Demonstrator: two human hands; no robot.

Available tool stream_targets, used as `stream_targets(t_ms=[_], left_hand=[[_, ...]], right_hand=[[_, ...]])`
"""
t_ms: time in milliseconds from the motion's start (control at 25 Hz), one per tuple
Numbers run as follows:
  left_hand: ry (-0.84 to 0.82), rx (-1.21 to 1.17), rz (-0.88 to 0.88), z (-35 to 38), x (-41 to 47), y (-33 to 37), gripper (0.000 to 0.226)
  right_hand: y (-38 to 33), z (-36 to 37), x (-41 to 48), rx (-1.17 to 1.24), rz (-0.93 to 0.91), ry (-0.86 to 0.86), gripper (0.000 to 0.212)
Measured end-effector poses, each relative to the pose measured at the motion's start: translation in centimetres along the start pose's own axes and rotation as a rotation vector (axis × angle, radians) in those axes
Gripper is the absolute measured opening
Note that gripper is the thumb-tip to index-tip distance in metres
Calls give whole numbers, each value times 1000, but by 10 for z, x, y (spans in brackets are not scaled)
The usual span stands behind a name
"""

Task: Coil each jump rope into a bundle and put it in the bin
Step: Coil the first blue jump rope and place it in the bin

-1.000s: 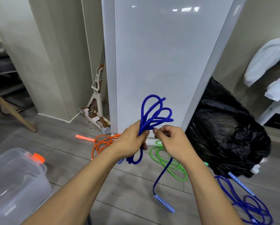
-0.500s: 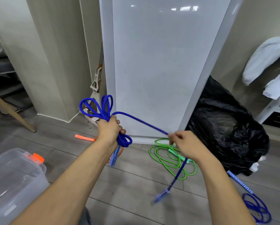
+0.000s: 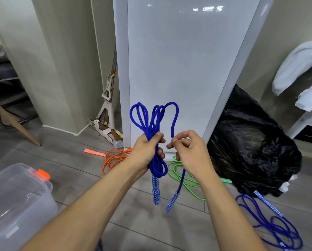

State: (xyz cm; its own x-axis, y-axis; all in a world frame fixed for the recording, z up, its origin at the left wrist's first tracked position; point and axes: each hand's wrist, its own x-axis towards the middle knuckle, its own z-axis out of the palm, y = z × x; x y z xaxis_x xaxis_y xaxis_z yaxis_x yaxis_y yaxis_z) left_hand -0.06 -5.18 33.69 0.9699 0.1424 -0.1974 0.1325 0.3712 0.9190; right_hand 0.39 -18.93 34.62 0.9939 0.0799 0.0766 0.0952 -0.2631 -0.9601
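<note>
My left hand (image 3: 145,149) grips a blue jump rope (image 3: 152,120) folded into several loops that stick up above the fist and hang below it, one patterned handle (image 3: 156,191) dangling. My right hand (image 3: 188,150) pinches the rope's free strand just right of the bundle; the other handle (image 3: 172,201) hangs below it. On the floor lie an orange rope (image 3: 113,156), a green rope (image 3: 180,176) and a second blue rope (image 3: 276,227). The clear plastic bin (image 3: 15,201) with an orange latch sits at the lower left.
A white panel (image 3: 184,69) leans upright straight ahead. A full black rubbish bag (image 3: 251,147) sits to the right of it, a folded mop (image 3: 108,109) to its left. A chair leg (image 3: 15,124) stands far left, a white shelf with cloth far right.
My hands had spread apart with the strand stretched between them; now they are close together again in front of the panel. One more loop stands at the bundle's top.
</note>
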Motion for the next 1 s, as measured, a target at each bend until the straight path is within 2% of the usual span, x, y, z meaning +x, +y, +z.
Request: stream_targets(t_ms=[160,280,440,520,600,720,800,880,920,1000], left_hand=[[-49,94,4,0,-5,-3,20],[3,143,-18,-2,-5,-2,16],[91,108,-10,-8,-1,6,12],[108,34,-5,-13,3,11,8],[145,-54,-7,-19,8,17,8],[215,-31,-20,-34,21,19,12],[231,16,-49,-42,26,19,10],[178,86,-88,-45,27,17,12],[132,178,-90,-45,27,16,13],[33,516,-49,-48,25,12,14]], right_hand=[[1,5,-2,-60,5,-59,5],[1,8,-4,-113,-17,-96,5],[-5,6,-5,-127,-11,-211,12],[-1,0,-5,-181,37,-280,4],[6,-9,-4,-216,87,-350,14],[13,-29,0,-256,147,-402,22],[16,-44,3,-355,131,-381,21],[18,-54,5,-454,67,-299,19],[17,-57,5,-472,35,-237,18],[14,-60,5,-482,-41,-94,16]])
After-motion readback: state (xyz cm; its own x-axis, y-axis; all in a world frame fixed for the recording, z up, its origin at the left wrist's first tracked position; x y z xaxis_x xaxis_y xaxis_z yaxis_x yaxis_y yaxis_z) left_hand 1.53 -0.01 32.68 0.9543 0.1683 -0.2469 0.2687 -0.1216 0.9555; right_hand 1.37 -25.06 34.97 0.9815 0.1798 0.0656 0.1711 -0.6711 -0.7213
